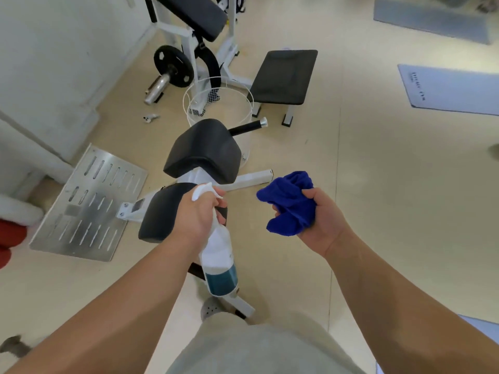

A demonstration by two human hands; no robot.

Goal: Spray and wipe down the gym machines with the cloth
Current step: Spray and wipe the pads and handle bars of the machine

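My left hand (198, 214) grips the neck of a white spray bottle (220, 255) with dark teal liquid at its bottom; its nozzle points up and away, over a black padded machine. That machine has an upper black pad (204, 151) and a lower black pad (159, 211) on a white frame (251, 179), with a slotted metal footplate (86, 203) at its left. My right hand (322, 220) is closed around a bunched blue cloth (289, 202), held in the air to the right of the pads, apart from them.
A white wire basket (218, 103) stands just behind the upper pad. Beyond it are a black flat bench (283, 76) and a white plate-loaded machine with a weight plate (172, 66). Grey mats (453, 87) lie on the beige floor at right. A white wall (54, 63) runs along the left.
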